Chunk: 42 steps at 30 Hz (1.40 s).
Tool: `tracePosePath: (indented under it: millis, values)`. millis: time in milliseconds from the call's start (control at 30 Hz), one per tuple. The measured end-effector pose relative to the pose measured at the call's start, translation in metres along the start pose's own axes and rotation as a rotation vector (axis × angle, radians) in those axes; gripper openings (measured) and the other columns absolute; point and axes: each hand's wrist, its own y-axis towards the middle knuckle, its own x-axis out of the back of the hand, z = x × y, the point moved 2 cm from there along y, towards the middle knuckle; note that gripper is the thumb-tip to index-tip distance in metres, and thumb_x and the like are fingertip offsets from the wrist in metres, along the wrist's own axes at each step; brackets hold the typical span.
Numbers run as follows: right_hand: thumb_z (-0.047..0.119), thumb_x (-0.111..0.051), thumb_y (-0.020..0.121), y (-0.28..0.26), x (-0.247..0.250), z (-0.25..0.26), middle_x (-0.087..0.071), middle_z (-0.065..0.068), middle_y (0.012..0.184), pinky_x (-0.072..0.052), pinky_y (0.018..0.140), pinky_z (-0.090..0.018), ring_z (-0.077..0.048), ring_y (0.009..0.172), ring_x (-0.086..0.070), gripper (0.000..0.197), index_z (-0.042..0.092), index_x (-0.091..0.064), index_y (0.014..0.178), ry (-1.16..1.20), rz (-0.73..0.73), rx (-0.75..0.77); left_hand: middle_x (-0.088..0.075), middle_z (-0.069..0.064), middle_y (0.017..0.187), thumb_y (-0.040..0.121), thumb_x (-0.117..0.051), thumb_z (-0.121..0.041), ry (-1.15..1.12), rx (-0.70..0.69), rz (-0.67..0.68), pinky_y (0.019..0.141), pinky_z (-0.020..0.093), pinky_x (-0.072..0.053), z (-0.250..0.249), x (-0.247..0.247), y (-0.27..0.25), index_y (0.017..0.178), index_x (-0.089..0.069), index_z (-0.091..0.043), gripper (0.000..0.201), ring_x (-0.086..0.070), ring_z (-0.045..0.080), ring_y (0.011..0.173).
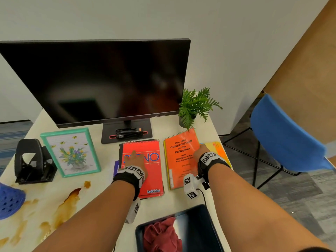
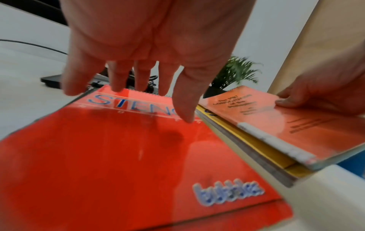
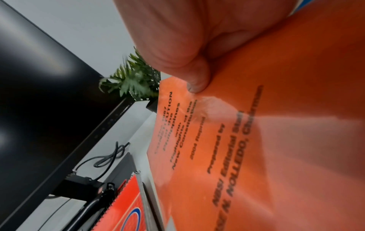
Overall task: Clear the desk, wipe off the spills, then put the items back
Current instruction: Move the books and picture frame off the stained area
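Clearing has barely begun, by my judgement: brown spills (image 1: 67, 200) stain the surface's near left part unwiped, and the red cloth (image 1: 161, 233) lies in the dark tray (image 1: 200, 224) at the near edge. My left hand (image 2: 150, 51) hovers with fingers spread and relaxed over the red notebook (image 1: 151, 171), marked "STENO" and "bubbles". My right hand (image 1: 201, 151) grips the right edge of the orange book (image 1: 180, 157), titled "CONSTITUTION of the Philippines", thumb pressing its cover. Both sit mid-surface toward the right edge.
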Motion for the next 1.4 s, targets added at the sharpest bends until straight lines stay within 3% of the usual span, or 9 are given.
tracePosePath:
  millis: [167,333,733,867,967,1100,1233,1333,1400]
  values:
    - [0.009,-0.054,0.094,0.0,-0.017,0.003,-0.051,-0.018,0.134,-0.052,0.069,-0.015,-0.034,0.125,-0.05,0.044,-0.002,-0.045,0.136,-0.182,0.146,0.03,0.003,0.003,0.16,0.074,-0.077,-0.028,0.0,0.026,0.056,0.117,0.053,-0.024,0.014,-0.013,0.01,0.151,-0.011,-0.031,0.102,-0.007,0.041,0.146]
    - [0.015,-0.048,0.094,-0.005,-0.024,0.006,-0.047,-0.015,0.14,-0.043,0.105,-0.041,-0.032,0.128,-0.048,0.047,0.004,-0.042,0.139,-0.527,0.115,0.046,-0.005,0.005,0.16,0.071,-0.081,-0.035,0.05,0.016,0.062,0.115,0.05,-0.028,0.013,-0.01,0.013,0.151,-0.015,-0.029,0.104,-0.014,0.043,0.143]
    - [0.023,-0.051,0.087,0.068,-0.09,0.023,-0.058,-0.01,0.125,-0.051,0.095,-0.044,-0.032,0.114,-0.059,0.041,0.01,-0.055,0.126,-0.71,0.242,0.151,-0.01,0.004,0.158,0.068,-0.08,-0.045,0.051,-0.009,0.026,0.116,0.048,-0.028,0.019,-0.008,0.01,0.15,-0.016,-0.032,0.105,-0.017,0.04,0.142]
    - [0.023,-0.053,0.09,0.013,-0.061,0.043,-0.058,-0.009,0.127,-0.05,0.096,-0.038,-0.029,0.114,-0.059,0.037,0.012,-0.058,0.125,-0.561,0.246,0.166,-0.01,0.005,0.158,0.067,-0.078,-0.051,0.028,-0.02,0.023,0.117,0.045,-0.026,0.026,-0.01,0.007,0.151,-0.015,-0.033,0.106,-0.018,0.038,0.142]
    - [0.021,-0.048,0.094,-0.01,-0.054,0.056,-0.059,-0.009,0.121,-0.05,0.088,-0.031,-0.027,0.11,-0.06,0.031,0.011,-0.061,0.12,-0.438,0.162,0.242,-0.023,0.006,0.151,0.072,-0.074,-0.046,-0.04,0.01,-0.051,0.112,0.04,-0.032,0.03,-0.008,0.003,0.146,-0.028,-0.031,0.088,-0.03,0.033,0.136]
    - [0.043,-0.054,0.09,-0.032,-0.073,0.068,-0.06,-0.004,0.079,-0.044,0.065,-0.027,-0.024,0.076,-0.059,0.031,0.014,-0.059,0.081,-0.325,0.253,0.275,-0.038,0.01,0.137,0.087,-0.06,-0.023,-0.234,0.133,-0.127,0.102,0.039,-0.043,0.042,-0.002,0.0,0.138,-0.039,-0.022,0.055,-0.048,0.033,0.121]
    - [0.048,-0.054,0.089,-0.04,-0.093,0.072,-0.061,-0.008,0.108,-0.044,0.079,-0.031,-0.028,0.099,-0.061,0.047,0.01,-0.058,0.116,-0.387,0.271,0.266,-0.054,0.012,0.126,0.091,-0.055,-0.015,-0.281,0.178,-0.057,0.092,0.033,-0.046,0.054,-0.002,0.002,0.126,-0.044,-0.009,0.038,-0.057,0.029,0.113]
    - [0.034,-0.06,0.085,-0.043,-0.104,0.073,-0.055,-0.002,0.082,-0.043,0.07,-0.028,-0.02,0.068,-0.053,0.016,0.018,-0.054,0.083,-0.328,0.27,0.235,-0.06,0.01,0.12,0.092,-0.051,-0.017,-0.295,0.176,-0.032,0.086,0.031,-0.047,0.057,0.0,0.0,0.118,-0.05,-0.008,0.027,-0.061,0.027,0.108]
    - [0.024,-0.062,0.083,-0.041,-0.107,0.072,-0.047,-0.003,0.088,-0.038,0.073,-0.029,-0.018,0.077,-0.045,0.018,0.025,-0.044,0.078,-0.227,0.247,0.215,-0.063,0.007,0.112,0.092,-0.051,-0.016,-0.334,0.171,-0.018,0.078,0.028,-0.046,0.057,0.002,-0.001,0.111,-0.054,-0.009,0.021,-0.062,0.026,0.103]
